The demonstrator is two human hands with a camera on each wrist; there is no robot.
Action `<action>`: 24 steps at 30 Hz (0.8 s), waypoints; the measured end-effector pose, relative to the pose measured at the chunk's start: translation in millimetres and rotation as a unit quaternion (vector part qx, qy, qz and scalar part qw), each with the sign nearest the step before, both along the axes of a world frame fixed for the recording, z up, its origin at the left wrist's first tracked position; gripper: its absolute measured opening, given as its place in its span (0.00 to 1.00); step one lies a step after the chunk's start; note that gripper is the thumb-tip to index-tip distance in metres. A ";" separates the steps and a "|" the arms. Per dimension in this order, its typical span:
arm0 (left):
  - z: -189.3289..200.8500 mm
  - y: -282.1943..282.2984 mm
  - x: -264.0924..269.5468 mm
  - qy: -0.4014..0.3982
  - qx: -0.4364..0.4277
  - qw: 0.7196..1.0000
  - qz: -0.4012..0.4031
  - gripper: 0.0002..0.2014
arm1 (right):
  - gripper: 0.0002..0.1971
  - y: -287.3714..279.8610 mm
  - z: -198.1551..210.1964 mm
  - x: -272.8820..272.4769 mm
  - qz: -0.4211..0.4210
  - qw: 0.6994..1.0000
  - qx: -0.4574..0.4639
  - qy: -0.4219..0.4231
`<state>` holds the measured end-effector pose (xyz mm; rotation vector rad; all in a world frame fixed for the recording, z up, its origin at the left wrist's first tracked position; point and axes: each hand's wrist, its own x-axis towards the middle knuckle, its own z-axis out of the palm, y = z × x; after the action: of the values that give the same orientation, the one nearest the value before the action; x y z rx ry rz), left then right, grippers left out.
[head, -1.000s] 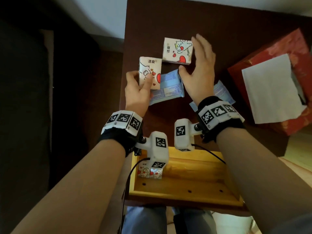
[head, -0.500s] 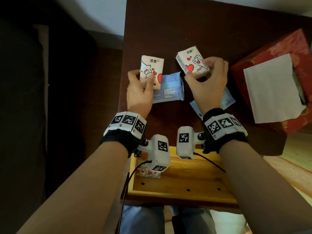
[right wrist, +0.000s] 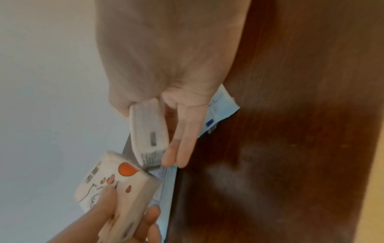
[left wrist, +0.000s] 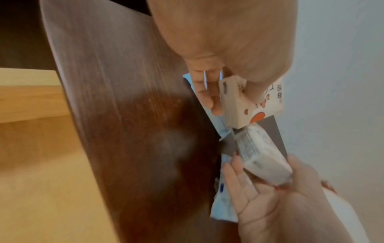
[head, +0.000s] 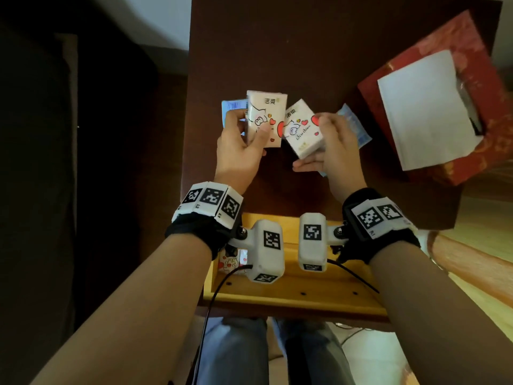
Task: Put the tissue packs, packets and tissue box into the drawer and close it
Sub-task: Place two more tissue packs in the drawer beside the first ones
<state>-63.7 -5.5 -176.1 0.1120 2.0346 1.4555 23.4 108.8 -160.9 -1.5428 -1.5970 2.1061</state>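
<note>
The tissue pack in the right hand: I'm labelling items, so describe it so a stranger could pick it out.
Above the dark wooden tabletop, beyond the open drawer, two hands each hold a white cartoon-printed pack. The right hand grips the tissue pack that is tilted, unlike the upright one beside it.

The open drawer (head: 319, 298) has much free floor; only one tissue pack (head: 231, 262) lies in its left corner. The two wrist cameras (head: 288, 248) hang above it.
</note>
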 end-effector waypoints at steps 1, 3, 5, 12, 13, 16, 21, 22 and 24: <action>0.4 -1.2 8.4 0.005 0.001 1.000 -0.010 0.16 | 0.07 -1.6 0.9 7.7 0.019 1.000 0.005 0.002; 2.7 -4.5 28.0 0.010 -0.003 1.000 -0.026 0.18 | 0.08 -4.0 4.1 25.0 0.033 0.999 0.006 0.003; 6.6 -9.6 46.8 0.009 -0.015 0.999 -0.029 0.18 | 0.14 -5.4 8.0 43.8 0.040 0.999 0.005 -0.003; 26.9 -36.1 116.3 -0.012 -0.019 0.999 -0.030 0.22 | 0.16 -21.9 23.4 114.8 0.113 0.993 -0.012 -0.027; 29.1 -40.9 127.3 -0.026 -0.020 0.999 -0.029 0.23 | 0.16 -25.4 24.3 124.5 0.116 0.993 -0.012 -0.035; 31.8 -58.2 157.3 -0.077 -0.029 0.996 -0.044 0.30 | 0.19 -35.9 23.5 152.5 0.148 0.986 -0.013 -0.073; 10.7 -94.1 192.1 -0.165 -0.075 0.980 -0.085 0.35 | 0.19 -64.4 4.7 192.7 0.207 0.967 -0.058 -0.138; 3.6 -100.0 196.3 -0.176 -0.086 0.977 -0.088 0.34 | 0.19 -70.7 -2.5 198.2 0.210 0.965 -0.062 -0.146; -11.1 -111.0 203.4 -0.171 -0.109 0.975 -0.093 0.30 | 0.19 -83.7 -18.6 206.9 0.205 0.964 -0.073 -0.152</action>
<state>139.7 -116.5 -187.2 -0.0360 1.8308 1.0490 230.4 25.1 -179.5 -1.7834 -2.0614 2.3214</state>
